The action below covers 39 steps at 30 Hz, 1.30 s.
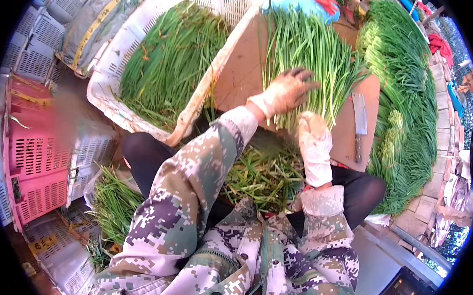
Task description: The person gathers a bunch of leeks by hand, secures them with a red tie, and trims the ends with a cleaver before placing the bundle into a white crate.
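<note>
A bunch of long green chives (309, 56) lies on a brown board (239, 74) in front of me. My left hand (286, 90), in a dirty pale glove, presses flat on the lower part of the bunch with fingers spread. My right hand (312, 134), also gloved, grips the cut ends of the same bunch at the board's near edge. A cleaver (359, 124) lies on the board just right of the bunch, blade away from me. Trimmed green scraps (264, 175) are piled between my knees below the board.
A white plastic crate (119, 53) full of greens stands tilted at the left. Stacked bundles of greens (407, 102) run along the right. Pink (35, 165) and white crates sit far left, more greens (112, 205) by my left leg.
</note>
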Each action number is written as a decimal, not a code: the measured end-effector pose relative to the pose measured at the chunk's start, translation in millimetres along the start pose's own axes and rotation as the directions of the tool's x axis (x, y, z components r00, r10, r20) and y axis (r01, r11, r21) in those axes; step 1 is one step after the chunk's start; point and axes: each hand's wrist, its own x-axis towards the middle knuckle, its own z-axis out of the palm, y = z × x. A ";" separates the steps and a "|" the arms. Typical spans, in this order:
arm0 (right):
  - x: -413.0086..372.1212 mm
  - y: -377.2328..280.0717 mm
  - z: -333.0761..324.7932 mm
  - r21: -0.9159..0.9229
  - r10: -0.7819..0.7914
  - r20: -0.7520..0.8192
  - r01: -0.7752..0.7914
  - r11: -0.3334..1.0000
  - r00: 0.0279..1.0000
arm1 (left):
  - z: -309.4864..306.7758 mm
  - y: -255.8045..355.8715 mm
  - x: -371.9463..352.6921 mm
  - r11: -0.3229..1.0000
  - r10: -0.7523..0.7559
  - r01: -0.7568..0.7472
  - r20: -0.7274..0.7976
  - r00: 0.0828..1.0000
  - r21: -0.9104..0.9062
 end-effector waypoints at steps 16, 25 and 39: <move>38.6 104.9 -71.2 0.467 0.424 0.361 -0.554 0.689 0.831 | -52.4 -47.5 -59.8 0.662 -0.750 0.747 -0.040 0.660 -0.059; 87.6 58.7 -37.8 0.552 0.256 0.393 -0.449 0.703 0.883 | -8.6 11.9 -24.2 0.885 -0.437 0.465 -0.290 0.852 0.031; 118.8 45.8 -14.5 0.610 0.332 0.445 -0.553 0.568 0.832 | 45.0 43.8 -16.4 0.946 -0.311 0.317 -0.082 0.947 0.065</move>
